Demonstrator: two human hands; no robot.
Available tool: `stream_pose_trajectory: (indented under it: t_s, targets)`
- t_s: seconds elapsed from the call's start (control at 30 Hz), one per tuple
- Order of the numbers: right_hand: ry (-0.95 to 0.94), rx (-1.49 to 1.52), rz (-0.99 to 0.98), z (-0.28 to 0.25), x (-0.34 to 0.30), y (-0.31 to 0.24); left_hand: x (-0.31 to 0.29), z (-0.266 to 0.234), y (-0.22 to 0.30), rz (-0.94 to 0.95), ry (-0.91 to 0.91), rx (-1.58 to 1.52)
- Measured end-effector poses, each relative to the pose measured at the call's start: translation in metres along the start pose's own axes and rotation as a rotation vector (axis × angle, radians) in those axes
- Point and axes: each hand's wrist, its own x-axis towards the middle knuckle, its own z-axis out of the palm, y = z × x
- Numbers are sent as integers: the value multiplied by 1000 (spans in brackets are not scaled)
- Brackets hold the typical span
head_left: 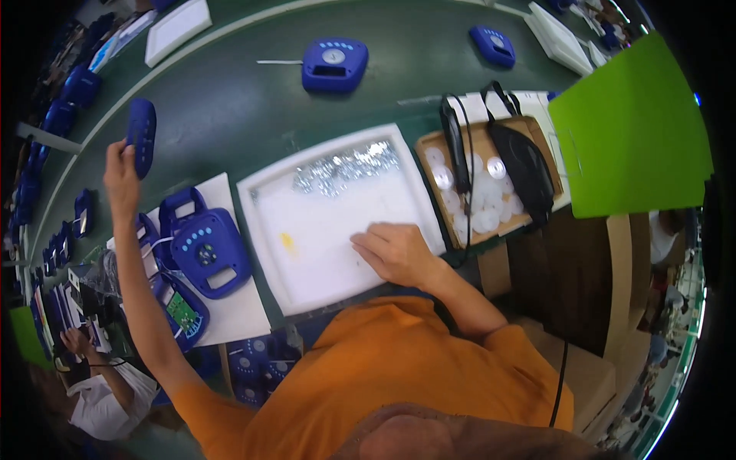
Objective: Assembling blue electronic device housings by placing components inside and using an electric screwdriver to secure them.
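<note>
My left hand (121,180) is raised at the left, its fingers closed round the lower end of a blue plastic casing (142,138) held on edge. My right hand (397,251) is over a white foam tray (264,264), fingertips drawn together near its bottom. Whatever those fingers hold, if anything, is hidden. A heap of small shiny silver parts (349,169) lies in the tray's far side, and a yellow mark (287,243) shows on its floor. Left of the tray, blue handled casings (208,249) lie on a white sheet; one half holds a green circuit board (182,313).
Right of the tray, a cardboard box (529,129) contains clear round discs (487,218), a black pouch (521,165) and a black corded tool (455,146). Blue devices (335,65) sit on the green bench beyond. A green panel (632,138) rises at right; another person (111,399) works at left.
</note>
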Motion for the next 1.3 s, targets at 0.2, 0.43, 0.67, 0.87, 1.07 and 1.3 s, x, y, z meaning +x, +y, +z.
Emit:
stream_pose_trajectory:
  t_s: [0.2,0.43,0.67,0.87,1.07,1.3]
  targets:
    - [175,208,22,-27,34,-45,-113,-90,165,-278,-336,-603]
    - [115,205,58,-40,14,-53,-183,-79,276,-327,-841,-780]
    - [105,417,296,-57,13,-21,-183,-26,282,-240,-494,-826]
    - [143,435,480,-22,15,51,-215,25,233,-197,-366,-670]
    - [-274,64,553,-26,12,53,-227,36,222,-161,-405,-419]
    - [-45,-50,512,-66,4,56,-194,59,227,-30,-384,-243]
